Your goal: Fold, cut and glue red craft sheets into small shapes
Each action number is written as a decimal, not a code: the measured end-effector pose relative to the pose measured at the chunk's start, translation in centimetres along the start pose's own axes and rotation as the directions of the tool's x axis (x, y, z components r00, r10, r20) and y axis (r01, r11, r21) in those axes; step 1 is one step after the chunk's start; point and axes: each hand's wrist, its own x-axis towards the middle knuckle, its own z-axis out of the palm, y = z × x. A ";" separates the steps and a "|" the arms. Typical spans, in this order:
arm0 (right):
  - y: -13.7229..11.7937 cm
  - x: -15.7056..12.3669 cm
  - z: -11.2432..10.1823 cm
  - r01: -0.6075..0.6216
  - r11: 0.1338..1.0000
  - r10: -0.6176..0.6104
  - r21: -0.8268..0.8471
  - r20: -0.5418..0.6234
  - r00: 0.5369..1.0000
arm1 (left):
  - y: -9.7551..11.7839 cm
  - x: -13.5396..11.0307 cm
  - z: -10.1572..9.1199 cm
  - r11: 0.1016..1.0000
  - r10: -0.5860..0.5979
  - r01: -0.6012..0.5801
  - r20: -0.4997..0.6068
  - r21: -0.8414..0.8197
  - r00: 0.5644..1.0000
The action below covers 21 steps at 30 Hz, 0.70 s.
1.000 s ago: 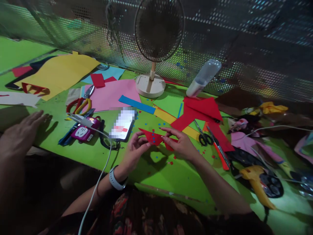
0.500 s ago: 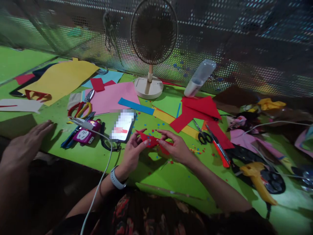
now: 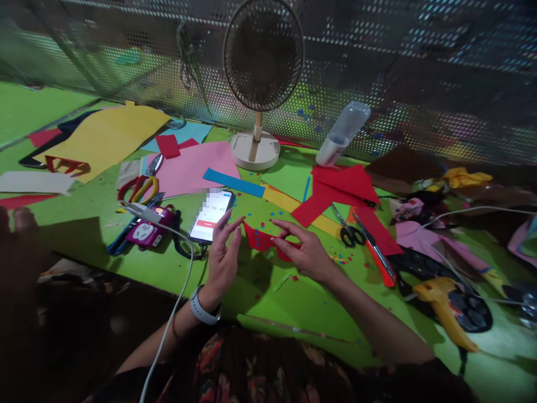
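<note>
Red angular blue-dotted paper cutout (image 3: 257,239) | above green tabletop (image 3: 302,305), long axis side-to-side | right hand (image 3: 308,253): nearer, pinching its right part | left hand (image 3: 223,262): unclenched, empty, just beside left tip

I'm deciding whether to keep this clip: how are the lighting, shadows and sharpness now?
Head view: a pale bright patch on the table by the yellow glue gun; head view: the phone glows, partly pixelated; head view: the co-worker's hand is dark and blurred, shadow beside it; head view: the red paper in the right hand is discernible.
</note>
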 end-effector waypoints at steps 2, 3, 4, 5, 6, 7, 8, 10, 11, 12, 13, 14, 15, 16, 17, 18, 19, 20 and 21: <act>-0.1 0.0 0.1 0.011 1.000 -0.011 -0.003 0.015 1.000 | 0.2 0.0 0.0 0.999 -0.046 0.046 0.071 -0.001 0.996; -0.1 0.0 0.2 0.015 1.000 -0.015 -0.004 0.021 1.000 | 0.2 0.0 0.1 0.996 -0.087 0.090 0.105 -0.024 0.991; -0.1 0.0 0.2 0.018 1.000 -0.018 -0.005 0.025 1.000 | 0.2 0.0 0.1 0.989 -0.131 0.138 0.139 -0.042 0.982; -0.1 0.0 0.2 0.020 1.000 -0.020 -0.006 0.027 0.999 | 0.1 -0.1 0.1 0.981 -0.174 0.185 0.168 -0.050 0.970; -0.1 0.0 0.2 0.023 1.000 -0.023 -0.008 0.030 0.999 | 0.0 -0.1 0.1 0.974 -0.208 0.221 0.186 -0.052 0.960; -0.1 0.0 0.2 0.028 1.000 -0.027 -0.011 0.033 0.999 | -0.1 -0.1 0.1 0.969 -0.231 0.244 0.190 -0.049 0.954; 0.0 0.0 0.2 0.032 0.999 -0.032 -0.015 0.035 0.999 | -0.2 -0.2 0.1 0.967 -0.241 0.252 0.184 -0.041 0.953; 0.1 0.0 0.2 0.037 0.999 -0.036 -0.022 0.041 0.999 | -0.5 -0.2 0.0 0.969 -0.239 0.244 0.153 -0.019 0.959; 0.2 0.0 0.2 0.036 0.999 -0.035 -0.022 0.043 0.998 | -0.6 -0.3 0.0 0.971 -0.235 0.239 0.140 -0.011 0.962; 0.2 0.0 0.2 0.032 0.999 -0.032 -0.018 0.046 0.998 | -0.6 -0.3 -0.1 0.972 -0.230 0.233 0.130 -0.011 0.964; 0.2 0.0 0.2 0.026 1.000 -0.026 -0.008 0.054 0.998 | -0.7 -0.3 -0.1 0.973 -0.224 0.229 0.125 -0.020 0.966; 0.2 0.0 0.1 0.018 1.000 -0.019 0.006 0.061 0.998 | -0.7 -0.4 -0.2 0.974 -0.217 0.223 0.122 -0.037 0.968; 0.1 0.1 0.0 0.006 1.000 -0.008 0.023 0.068 0.998 | -0.7 -0.4 -0.2 0.974 -0.210 0.218 0.121 -0.060 0.970; 0.0 0.1 -0.2 -0.010 0.999 0.007 0.038 0.073 0.997 | -0.8 -0.4 -0.2 0.973 -0.202 0.213 0.119 -0.084 0.972; -0.2 0.2 -0.4 -0.028 0.998 0.024 0.051 0.079 0.997 | -0.9 -0.4 -0.3 0.972 -0.197 0.209 0.114 -0.110 0.974; -0.3 0.3 -0.7 -0.043 0.997 0.038 0.058 0.085 0.996 | -1.0 -0.4 -0.3 0.969 -0.194 0.207 0.106 -0.132 0.975; -0.4 0.4 -1.0 -0.054 0.997 0.048 0.060 0.097 0.994 | -1.3 -0.3 -0.4 0.966 -0.197 0.209 0.091 -0.151 0.976; -0.5 0.4 -1.3 -0.057 0.997 0.050 0.055 0.114 0.992 | -1.5 -0.2 -0.4 0.962 -0.207 0.217 0.070 -0.168 0.976; -0.6 0.5 -1.6 -0.054 0.997 0.047 0.047 0.127 0.991 | -1.8 -0.1 -0.4 0.955 -0.226 0.231 0.049 -0.184 0.973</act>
